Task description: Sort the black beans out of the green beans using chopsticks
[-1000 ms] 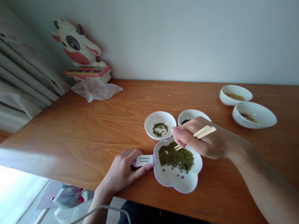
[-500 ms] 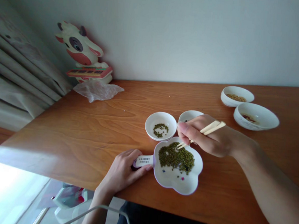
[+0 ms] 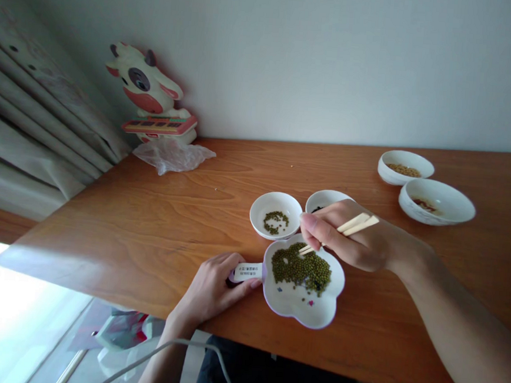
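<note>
My left hand (image 3: 218,286) is closed round the labelled handle of a white, flower-shaped dish (image 3: 305,313) with a lilac rim. Green beans (image 3: 305,269) lie heaped over the upper part of the dish. My right hand (image 3: 345,234) grips a pair of wooden chopsticks (image 3: 355,224), their tips down among the beans. Whether a bean sits between the tips is too small to tell. Just behind the dish, a small white bowl (image 3: 276,200) holds some green beans. Beside it, a second white bowl (image 3: 326,195) with dark bits inside is partly hidden by my right hand.
Two more white bowls stand at the back right: one (image 3: 404,178) with yellowish grains, the other (image 3: 437,217) with reddish-brown bits. A cow toy with a keyboard (image 3: 160,104) and a crumpled plastic bag (image 3: 174,154) are at the back left. A cable (image 3: 173,341) crosses near my left forearm.
The view has shifted slightly. My right hand and the chopsticks have moved a little to the left, the tips still among the beans. My left hand keeps its hold on the handle.
</note>
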